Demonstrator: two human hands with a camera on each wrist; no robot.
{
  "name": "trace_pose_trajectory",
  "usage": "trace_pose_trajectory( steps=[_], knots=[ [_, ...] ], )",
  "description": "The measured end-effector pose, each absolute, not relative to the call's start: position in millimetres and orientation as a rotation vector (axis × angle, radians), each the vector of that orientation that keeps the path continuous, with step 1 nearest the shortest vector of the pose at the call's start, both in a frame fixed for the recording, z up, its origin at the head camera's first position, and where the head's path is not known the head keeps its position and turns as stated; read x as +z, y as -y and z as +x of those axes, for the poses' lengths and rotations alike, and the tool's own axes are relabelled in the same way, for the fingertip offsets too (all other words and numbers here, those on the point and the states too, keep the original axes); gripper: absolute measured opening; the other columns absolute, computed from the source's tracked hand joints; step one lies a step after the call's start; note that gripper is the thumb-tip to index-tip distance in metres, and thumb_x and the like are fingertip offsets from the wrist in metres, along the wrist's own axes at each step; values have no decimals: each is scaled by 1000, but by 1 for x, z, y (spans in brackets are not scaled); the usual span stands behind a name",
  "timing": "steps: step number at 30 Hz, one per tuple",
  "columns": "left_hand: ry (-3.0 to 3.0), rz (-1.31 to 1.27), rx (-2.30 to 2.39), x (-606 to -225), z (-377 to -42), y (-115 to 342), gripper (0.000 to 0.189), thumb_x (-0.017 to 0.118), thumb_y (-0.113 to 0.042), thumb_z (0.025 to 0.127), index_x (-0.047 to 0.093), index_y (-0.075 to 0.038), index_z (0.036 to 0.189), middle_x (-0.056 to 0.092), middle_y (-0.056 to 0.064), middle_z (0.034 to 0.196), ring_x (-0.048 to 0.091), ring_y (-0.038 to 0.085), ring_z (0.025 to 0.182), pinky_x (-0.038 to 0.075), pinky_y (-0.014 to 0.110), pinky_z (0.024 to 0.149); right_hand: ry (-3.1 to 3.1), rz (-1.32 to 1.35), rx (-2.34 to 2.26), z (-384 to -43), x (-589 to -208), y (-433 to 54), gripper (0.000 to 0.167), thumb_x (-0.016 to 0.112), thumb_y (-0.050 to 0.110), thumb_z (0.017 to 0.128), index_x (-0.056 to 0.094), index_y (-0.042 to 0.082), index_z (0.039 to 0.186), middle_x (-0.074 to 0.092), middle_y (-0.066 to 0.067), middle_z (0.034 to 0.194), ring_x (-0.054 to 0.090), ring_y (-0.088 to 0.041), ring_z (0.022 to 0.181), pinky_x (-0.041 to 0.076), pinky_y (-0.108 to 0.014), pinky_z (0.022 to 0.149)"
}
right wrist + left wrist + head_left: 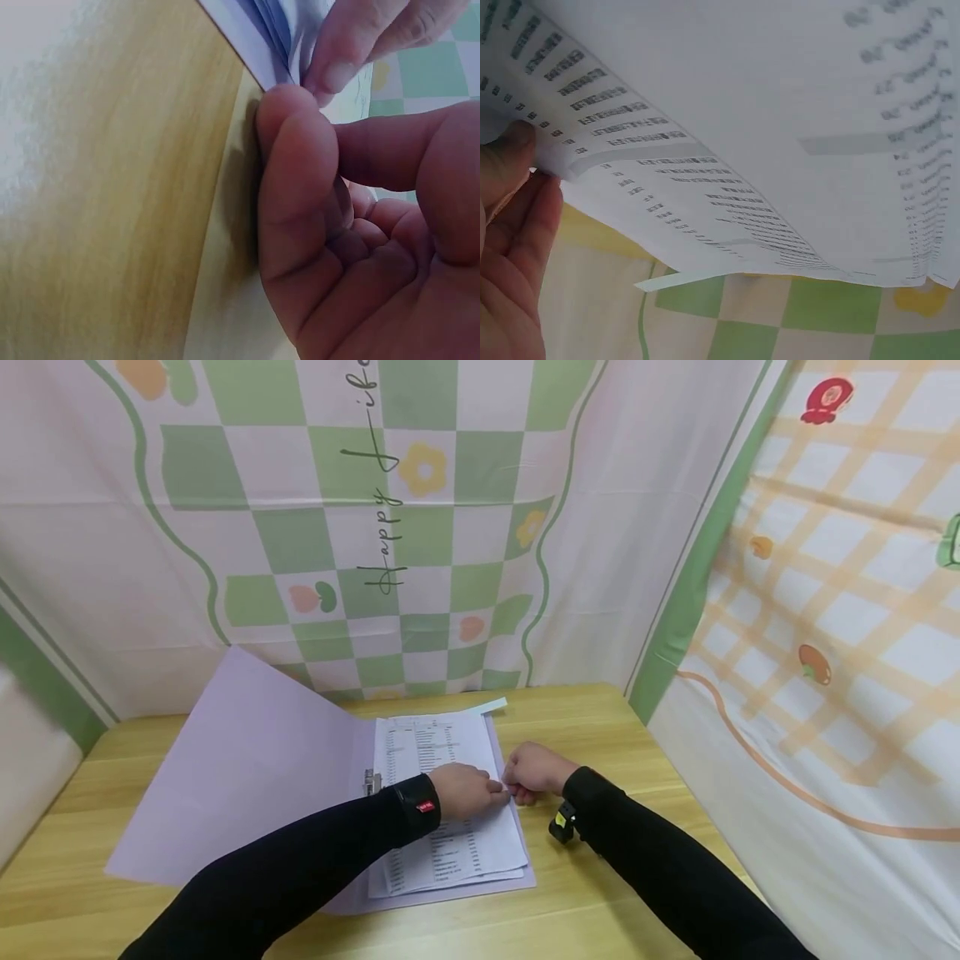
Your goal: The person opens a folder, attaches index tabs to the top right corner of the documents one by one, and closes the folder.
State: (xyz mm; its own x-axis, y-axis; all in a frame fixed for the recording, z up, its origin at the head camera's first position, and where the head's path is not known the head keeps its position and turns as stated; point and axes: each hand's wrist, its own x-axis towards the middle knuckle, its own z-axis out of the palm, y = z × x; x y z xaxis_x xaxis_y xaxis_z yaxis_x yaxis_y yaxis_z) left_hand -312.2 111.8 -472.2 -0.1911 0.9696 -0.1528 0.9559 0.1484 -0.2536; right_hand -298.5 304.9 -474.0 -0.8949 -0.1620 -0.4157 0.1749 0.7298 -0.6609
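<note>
A stack of printed paper sheets lies in an open lilac folder. My left hand reaches across the stack and pinches the sheets at their right edge. In the left wrist view, the left thumb is on the printed side, and the paper bows up from it. Close against the left fingertips, my right hand has its fingers curled and pinches the same edge. The right wrist view shows the right fingertips at the layered sheet edges; the exact contact between thumb and paper is hidden.
A metal clip is at the folder's spine. The folder's cover leans up on the left. A pale strip sticks out past the stack's top right corner. Wooden table surrounds the folder, with patterned cloth hanging behind.
</note>
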Motion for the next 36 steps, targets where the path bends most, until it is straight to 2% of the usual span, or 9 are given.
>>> trace_pose_trajectory(
  steps=[5, 8, 12, 15, 22, 24, 31, 33, 36],
  knots=[
    [2201, -1950, 544, -473, -313, -110, 46, 65, -18, 97, 55, -23, 141, 65, -7, 112, 56, 8, 93, 45, 23, 82, -2489, -10, -1015, -299, -474, -303, 26, 56, 3, 94, 67, 1, 71, 64, -11, 65, 63, -19, 53, 53, -30, 52],
    [2107, -1944, 588, -473, -313, -108, 42, 66, -21, 96, 58, -25, 136, 64, -7, 113, 56, 9, 95, 44, 24, 82, -2471, 9, -1044, -299, -475, -303, 23, 57, 3, 93, 67, 1, 73, 64, -11, 66, 63, -19, 53, 54, -31, 52],
    [2005, -1951, 598, -474, -312, -103, 24, 64, -24, 97, 64, -28, 121, 60, -8, 110, 53, 10, 91, 44, 23, 76, -2465, 25, -1061, -298, -476, -301, 18, 61, 5, 91, 67, 1, 75, 65, -11, 65, 61, -18, 51, 52, -30, 50],
    [1962, -1929, 589, -475, -310, -99, 12, 59, -24, 99, 62, -26, 110, 54, -7, 107, 51, 10, 85, 44, 22, 68, -2510, -17, -1004, -299, -476, -297, 19, 59, 5, 88, 65, 3, 71, 62, -8, 61, 56, -17, 48, 46, -28, 47],
    [2065, -1835, 501, -472, -308, -91, 8, 50, -17, 104, 51, -15, 112, 46, 1, 121, 49, 12, 78, 45, 20, 57, -2601, -81, -925, -302, -470, -290, 23, 54, 4, 88, 57, 7, 65, 53, -3, 54, 47, -16, 44, 37, -27, 43],
    [2071, -1828, 466, -471, -309, -90, 10, 51, -17, 104, 52, -14, 113, 45, 1, 121, 49, 13, 78, 45, 20, 57, -2579, -97, -938, -302, -469, -287, 24, 54, 6, 91, 58, 8, 67, 55, -4, 54, 48, -15, 44, 38, -27, 43],
    [2055, -1845, 424, -467, -312, -81, 12, 59, -16, 99, 56, -17, 111, 52, -4, 114, 49, 13, 79, 44, 21, 64, -2385, -46, -1067, -296, -470, -274, 21, 51, -1, 94, 66, 0, 80, 67, -13, 68, 65, -21, 55, 56, -33, 54],
    [2048, -1832, 445, -461, -309, -77, 17, 62, -18, 98, 61, -22, 114, 54, -5, 116, 50, 13, 81, 44, 22, 68, -2393, -34, -1052, -295, -470, -271, 16, 56, -1, 93, 65, 0, 80, 67, -13, 70, 66, -21, 57, 57, -34, 55],
    [2028, -1806, 484, -448, -304, -68, 20, 66, -22, 95, 70, -28, 114, 56, -5, 107, 50, 13, 82, 43, 24, 72, -2441, -28, -976, -294, -468, -267, 16, 68, 5, 91, 64, 1, 76, 66, -10, 67, 65, -20, 54, 56, -32, 55]
  ],
)
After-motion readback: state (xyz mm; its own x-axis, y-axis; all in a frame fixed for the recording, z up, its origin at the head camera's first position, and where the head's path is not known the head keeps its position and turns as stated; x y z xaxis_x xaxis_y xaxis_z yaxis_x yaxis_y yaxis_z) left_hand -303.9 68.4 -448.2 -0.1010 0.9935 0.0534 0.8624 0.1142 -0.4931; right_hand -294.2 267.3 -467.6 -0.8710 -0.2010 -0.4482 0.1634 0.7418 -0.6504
